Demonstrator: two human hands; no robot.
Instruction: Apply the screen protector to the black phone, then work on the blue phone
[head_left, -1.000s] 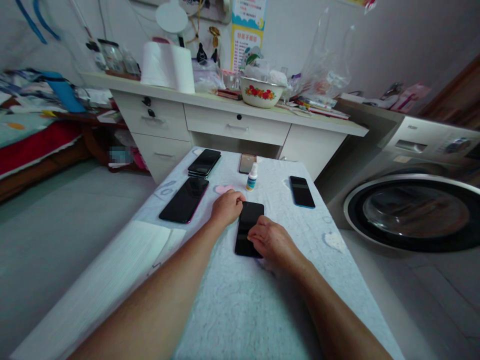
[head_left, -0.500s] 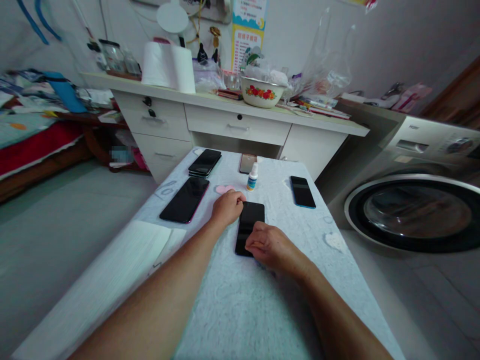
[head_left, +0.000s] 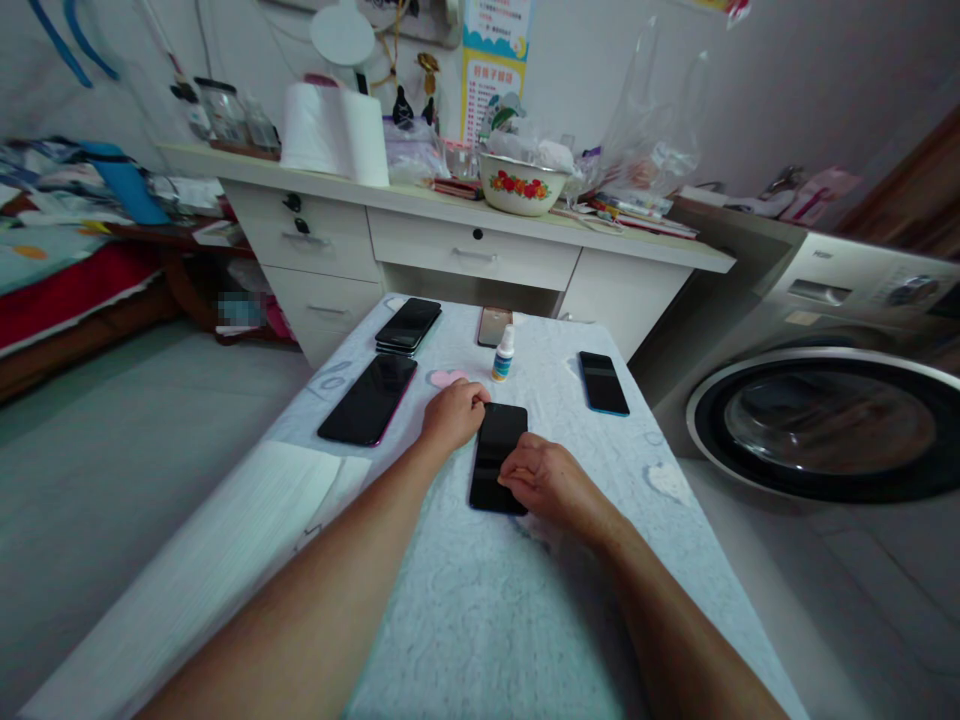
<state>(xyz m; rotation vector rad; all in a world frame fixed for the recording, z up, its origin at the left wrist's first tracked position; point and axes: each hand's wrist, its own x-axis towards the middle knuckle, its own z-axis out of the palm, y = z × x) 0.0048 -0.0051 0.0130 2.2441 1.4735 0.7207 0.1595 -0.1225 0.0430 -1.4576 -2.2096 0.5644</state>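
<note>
A black smartphone [head_left: 496,440] lies face up on the cloth-covered table [head_left: 450,600] in front of me. My left hand [head_left: 454,412] is closed at its upper left corner, fingertips bunched against the edge. Over the lower right part of the screen, my right hand [head_left: 553,485] is closed with its fingers pinched together. Whatever those fingers may hold is hidden. Just beyond the phone stands a small white spray bottle [head_left: 503,355] with a blue and yellow label.
A larger phone [head_left: 369,400] lies to the left, with a stack of phones [head_left: 409,325] behind it. A blue-edged phone [head_left: 603,383] is at the right, another phone [head_left: 495,326] at the far edge. A desk [head_left: 442,235] stands beyond, a washing machine [head_left: 832,370] to the right.
My right hand has shifted slightly up and to the right across the phone's screen. My left hand and the phone stay put.
</note>
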